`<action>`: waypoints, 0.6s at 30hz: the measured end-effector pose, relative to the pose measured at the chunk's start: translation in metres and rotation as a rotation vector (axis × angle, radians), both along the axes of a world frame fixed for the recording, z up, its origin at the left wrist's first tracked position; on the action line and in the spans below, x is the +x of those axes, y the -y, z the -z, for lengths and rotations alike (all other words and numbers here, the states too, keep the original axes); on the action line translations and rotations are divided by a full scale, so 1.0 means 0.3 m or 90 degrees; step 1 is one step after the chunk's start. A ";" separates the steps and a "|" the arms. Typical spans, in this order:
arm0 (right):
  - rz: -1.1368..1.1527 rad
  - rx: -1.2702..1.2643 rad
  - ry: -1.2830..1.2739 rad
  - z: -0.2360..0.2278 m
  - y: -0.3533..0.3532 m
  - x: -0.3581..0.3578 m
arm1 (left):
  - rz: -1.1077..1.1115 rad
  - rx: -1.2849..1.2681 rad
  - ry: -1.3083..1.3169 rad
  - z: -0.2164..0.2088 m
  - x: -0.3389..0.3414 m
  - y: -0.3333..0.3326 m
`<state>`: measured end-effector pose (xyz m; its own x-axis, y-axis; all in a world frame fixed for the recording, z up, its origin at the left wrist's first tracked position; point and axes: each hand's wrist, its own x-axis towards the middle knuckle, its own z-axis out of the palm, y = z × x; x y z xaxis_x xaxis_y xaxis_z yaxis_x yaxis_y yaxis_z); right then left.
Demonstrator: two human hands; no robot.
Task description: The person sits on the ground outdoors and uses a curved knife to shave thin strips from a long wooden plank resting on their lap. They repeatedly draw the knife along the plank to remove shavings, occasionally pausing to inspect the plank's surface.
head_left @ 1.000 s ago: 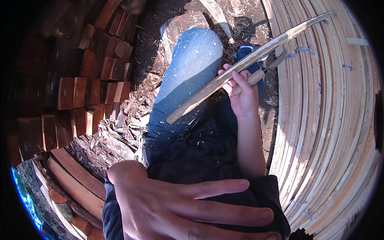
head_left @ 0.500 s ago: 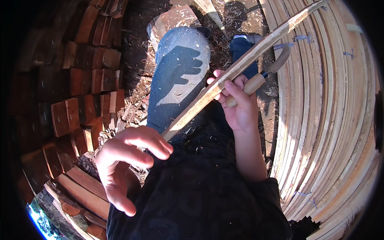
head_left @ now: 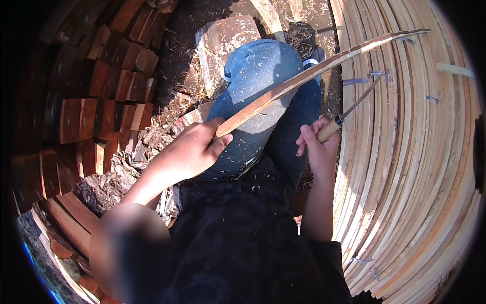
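Note:
My left hand (head_left: pixel 190 149) is closed around the near end of a long, slim wooden stick (head_left: pixel 298 80). The stick slants up to the right, over my jeans-covered knee (head_left: pixel 263 58), and its far end reaches above the slats. To the right, my right hand (head_left: pixel 319 147) grips the pale wooden handle of a knife (head_left: pixel 330 129). A dark collar joins that handle to a narrow blade, which points up and to the right, apart from the stick.
Split reddish-brown firewood (head_left: pixel 71 121) is stacked along the left. Long pale slats (head_left: pixel 385 167), bundled with purple ties, run down the right side. Beyond my knee lies a wooden block (head_left: pixel 230 35), with wood shavings (head_left: pixel 136 157) scattered over the ground.
My left hand, open before, has taken hold of the stick's near end. My right hand has let go of the stick, keeping the knife, and moved slightly right and nearer.

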<state>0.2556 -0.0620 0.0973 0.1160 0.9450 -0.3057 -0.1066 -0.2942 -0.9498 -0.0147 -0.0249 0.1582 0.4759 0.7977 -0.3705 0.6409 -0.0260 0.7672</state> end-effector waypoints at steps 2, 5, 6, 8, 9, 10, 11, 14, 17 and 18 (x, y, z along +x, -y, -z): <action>0.041 -0.031 0.003 -0.003 0.035 0.019 | -0.054 0.018 -0.048 -0.039 0.020 -0.025; 0.056 -0.048 -0.036 0.004 0.067 0.036 | -0.105 0.059 -0.106 -0.044 0.055 -0.057; 0.078 -0.018 0.000 -0.001 0.063 0.025 | -0.094 0.088 -0.112 -0.036 0.068 -0.062; 0.123 0.037 0.070 -0.022 0.052 -0.017 | -0.068 0.141 -0.125 -0.014 0.092 -0.068; 0.063 0.010 0.109 -0.025 0.053 0.007 | -0.087 0.135 -0.104 -0.005 0.102 -0.072; 0.047 0.046 0.177 -0.016 0.043 0.007 | -0.090 0.130 -0.105 0.002 0.107 -0.076; 0.035 0.082 0.248 -0.006 0.026 0.004 | -0.089 0.127 -0.103 0.009 0.115 -0.086; 0.002 0.113 0.265 0.011 -0.010 -0.007 | -0.101 0.079 -0.103 0.008 0.124 -0.103; -0.023 0.130 0.267 0.002 -0.058 -0.048 | -0.094 0.024 -0.109 0.002 0.126 -0.119; -0.057 0.125 0.275 0.004 -0.063 -0.053 | -0.087 0.008 -0.112 0.001 0.127 -0.125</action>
